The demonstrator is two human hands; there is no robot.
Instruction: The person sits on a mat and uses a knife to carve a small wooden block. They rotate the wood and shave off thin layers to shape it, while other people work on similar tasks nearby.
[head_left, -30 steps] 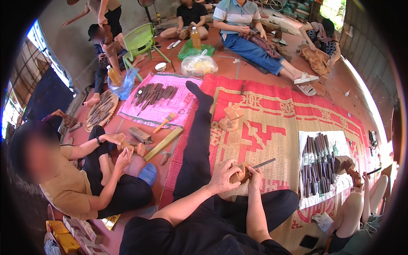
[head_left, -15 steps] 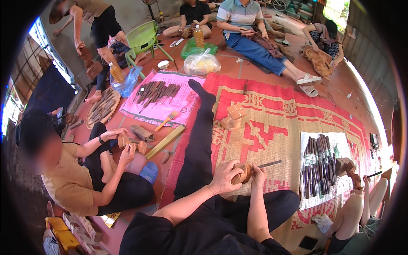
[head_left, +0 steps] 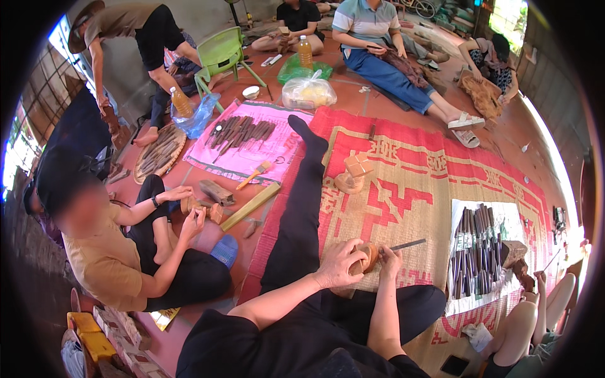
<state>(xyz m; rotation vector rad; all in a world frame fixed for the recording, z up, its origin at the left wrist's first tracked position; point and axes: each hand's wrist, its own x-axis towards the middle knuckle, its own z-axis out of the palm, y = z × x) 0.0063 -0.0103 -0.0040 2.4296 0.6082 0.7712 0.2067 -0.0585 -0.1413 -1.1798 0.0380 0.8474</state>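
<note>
My left hand (head_left: 341,266) is wrapped round a small carved wooden piece (head_left: 370,254), light brown and rounded, held above my lap. Against its right side, my right hand (head_left: 389,262) grips a narrow, flat, dark metal tool (head_left: 411,244). The tool's straight end juts out to the right; its other end is hidden by my fingers and the wood. Beyond my hands, on the patterned mat (head_left: 403,170), lies another wooden piece: a squarish block (head_left: 358,165) with pale crossing lines, above a rounded part (head_left: 348,183).
Right of me, many dark carving tools (head_left: 477,249) lie on a white sheet (head_left: 460,305) beside a wood block (head_left: 513,253). More tools (head_left: 242,132) rest on a pink cloth (head_left: 211,167). A co-worker (head_left: 107,252) sits close on the left; a brush (head_left: 254,174) lies nearby.
The view has shifted slightly, moving the scene a little rightward. At upper left, a standing person bends lower with a wooden piece. My hands keep nearly the same hold on the wood and tool.
</note>
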